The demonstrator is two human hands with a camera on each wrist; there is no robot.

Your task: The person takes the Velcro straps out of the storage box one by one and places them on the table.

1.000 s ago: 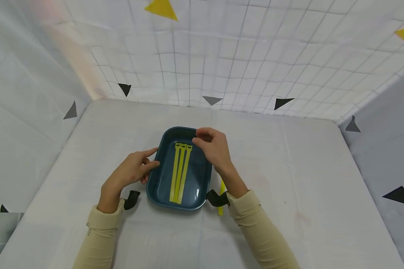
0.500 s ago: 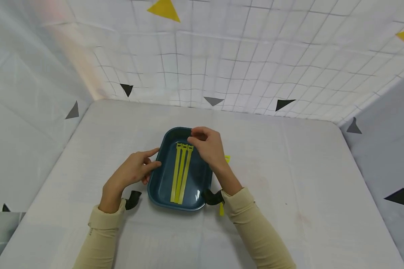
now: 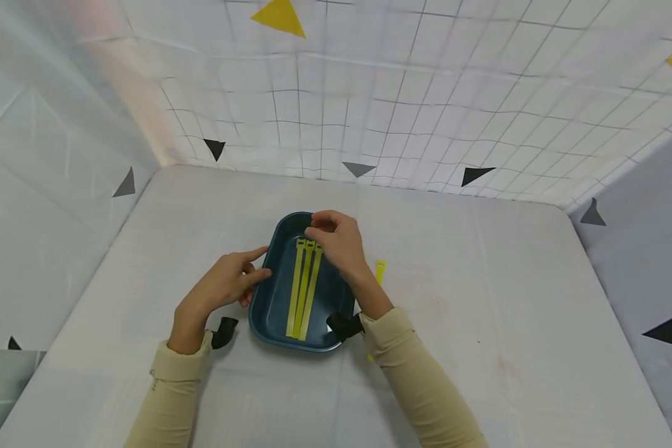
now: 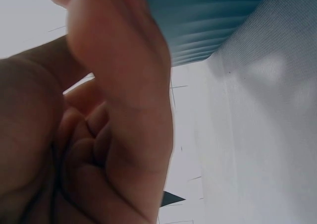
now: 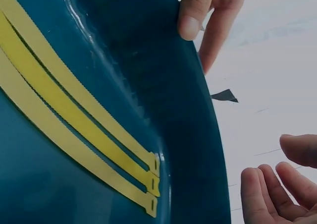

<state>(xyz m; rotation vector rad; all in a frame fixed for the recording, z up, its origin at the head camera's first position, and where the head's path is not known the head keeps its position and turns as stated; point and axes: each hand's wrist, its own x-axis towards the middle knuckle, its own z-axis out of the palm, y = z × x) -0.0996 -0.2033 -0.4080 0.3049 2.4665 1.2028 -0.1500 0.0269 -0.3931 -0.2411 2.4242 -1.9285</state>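
A dark teal tray [image 3: 267, 317] stands on the white-covered table, and three yellow hook-and-loop cable ties [image 3: 305, 289] lie side by side in it, slotted heads toward the far end. My left hand [image 3: 224, 283] grips the tray's left rim, its thumb [image 5: 189, 27] over the edge and fingers outside. Above the far right part of the tray hovers my right hand [image 3: 340, 246], fingers loosely bent. In the right wrist view nothing sits between its thumb and fingertips [image 5: 251, 184]. Another yellow cable tie [image 3: 380, 271] lies right of the tray, partly hidden by the right forearm.
A dark wrist camera mount [image 3: 343, 326] on the right wrist overhangs the tray's near right corner. Another mount [image 3: 224, 333] is on the left wrist. A white gridded sheet [image 3: 403, 112] with triangular markers rises behind the table [image 3: 509, 298].
My right hand has shifted slightly left over the tray, uncovering the head of the cable tie lying outside. My left hand keeps its hold on the rim.
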